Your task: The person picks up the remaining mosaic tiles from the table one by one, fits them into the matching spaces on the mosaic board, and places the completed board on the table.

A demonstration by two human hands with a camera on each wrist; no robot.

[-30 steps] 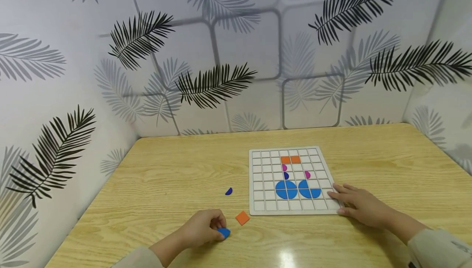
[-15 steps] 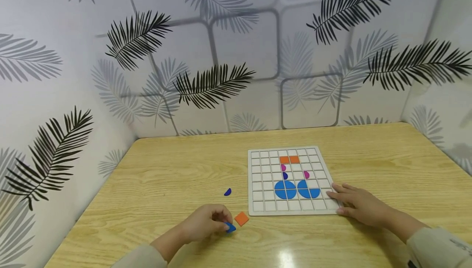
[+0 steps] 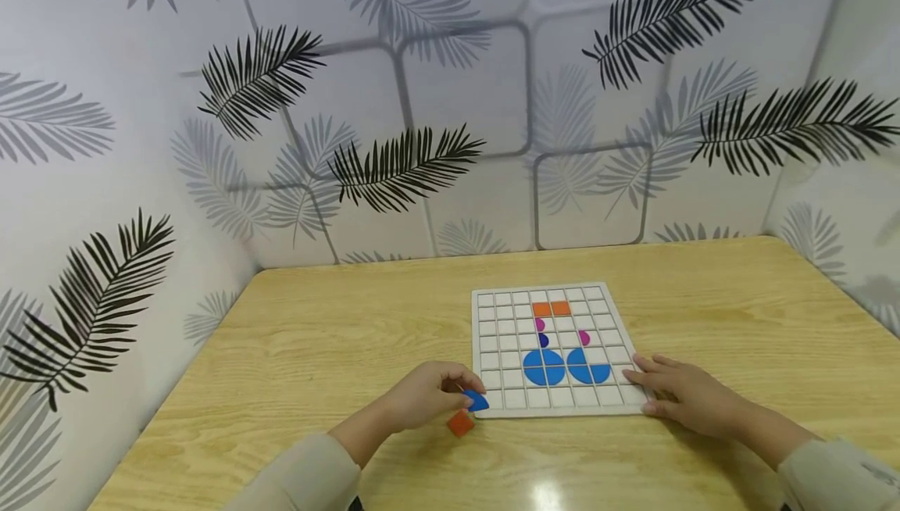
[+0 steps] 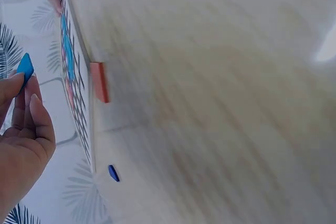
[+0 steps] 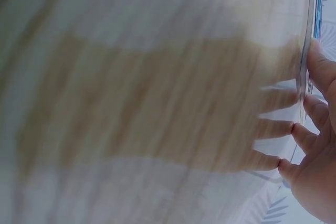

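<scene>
My left hand [image 3: 427, 398] pinches a blue quarter-circle tile [image 3: 477, 400] between thumb and fingers, raised at the near left corner of the white grid board [image 3: 506, 398]. In the left wrist view, the blue tile [image 4: 25, 70] stands clear of the table. On the board's right edge rest the spread fingers of my right hand [image 3: 692, 398]. Blue quarter-circle tiles [image 3: 544, 367] form one full disc, and beside it is another disc lacking its upper right quarter. Above them are two orange squares [image 3: 551, 309], two magenta half-circles [image 3: 584, 337] and one dark blue half-circle [image 3: 544, 341].
A loose orange square [image 3: 461, 423] lies on the wooden table [image 3: 337, 323] just below my left hand. A loose dark blue half-circle [image 4: 114, 173] shows in the left wrist view; my left hand hides it in the head view. A patterned wall [image 3: 436, 206] stands behind the table.
My left hand has lifted the blue quarter-circle and carried it right and away from me, from beside the orange square to the board's corner. My right hand stays on the board's edge.
</scene>
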